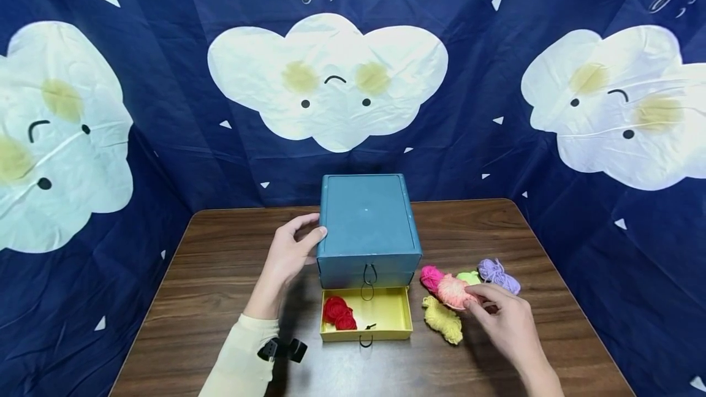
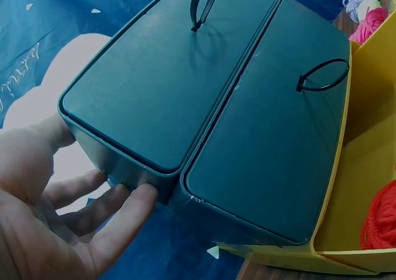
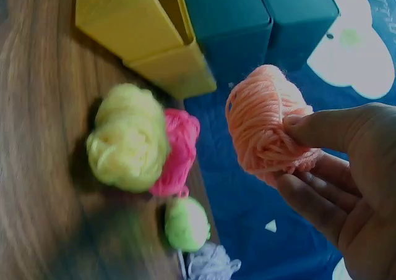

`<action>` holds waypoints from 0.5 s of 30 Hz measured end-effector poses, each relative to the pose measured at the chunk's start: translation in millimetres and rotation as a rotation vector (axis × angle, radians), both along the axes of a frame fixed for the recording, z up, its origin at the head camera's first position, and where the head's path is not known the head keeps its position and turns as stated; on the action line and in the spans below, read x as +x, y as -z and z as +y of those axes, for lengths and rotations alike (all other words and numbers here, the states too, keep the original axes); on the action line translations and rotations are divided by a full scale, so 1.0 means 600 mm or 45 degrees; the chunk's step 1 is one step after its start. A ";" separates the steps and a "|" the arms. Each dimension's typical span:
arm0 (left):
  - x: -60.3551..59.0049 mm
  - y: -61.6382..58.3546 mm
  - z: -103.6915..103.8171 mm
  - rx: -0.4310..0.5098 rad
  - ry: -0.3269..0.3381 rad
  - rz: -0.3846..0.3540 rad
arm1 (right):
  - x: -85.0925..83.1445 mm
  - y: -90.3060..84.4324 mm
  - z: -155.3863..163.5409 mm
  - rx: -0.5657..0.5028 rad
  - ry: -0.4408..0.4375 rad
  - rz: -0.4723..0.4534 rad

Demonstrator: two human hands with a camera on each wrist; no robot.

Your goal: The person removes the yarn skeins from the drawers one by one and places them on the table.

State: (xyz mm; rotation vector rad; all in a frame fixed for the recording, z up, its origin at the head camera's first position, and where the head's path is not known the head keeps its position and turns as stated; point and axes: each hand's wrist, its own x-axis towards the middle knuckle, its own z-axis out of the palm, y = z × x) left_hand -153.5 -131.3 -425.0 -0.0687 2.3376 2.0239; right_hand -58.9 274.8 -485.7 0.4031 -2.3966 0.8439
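Salmon-pink yarn ball (image 1: 453,291) is pinched between thumb and fingers of the right hand (image 1: 504,317), just above the table (image 1: 220,262), with yellow (image 1: 443,320), magenta (image 1: 431,276), green (image 1: 469,276) and lilac (image 1: 498,274) balls beside it. Left hand (image 1: 289,256) lies with relaxed fingers against the teal box (image 1: 366,225), whose yellow drawer (image 1: 386,311) stands pulled out holding red yarn (image 1: 339,312).
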 end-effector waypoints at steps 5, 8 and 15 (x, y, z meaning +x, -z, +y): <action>-0.002 0.000 0.000 0.009 0.004 -0.004 | 0.005 0.015 0.022 0.004 0.055 -0.013; -0.003 0.000 -0.001 0.008 0.003 -0.002 | 0.008 0.028 0.032 -0.002 0.077 -0.028; -0.003 0.003 -0.001 -0.010 0.001 -0.011 | 0.020 0.060 0.052 0.036 0.153 -0.063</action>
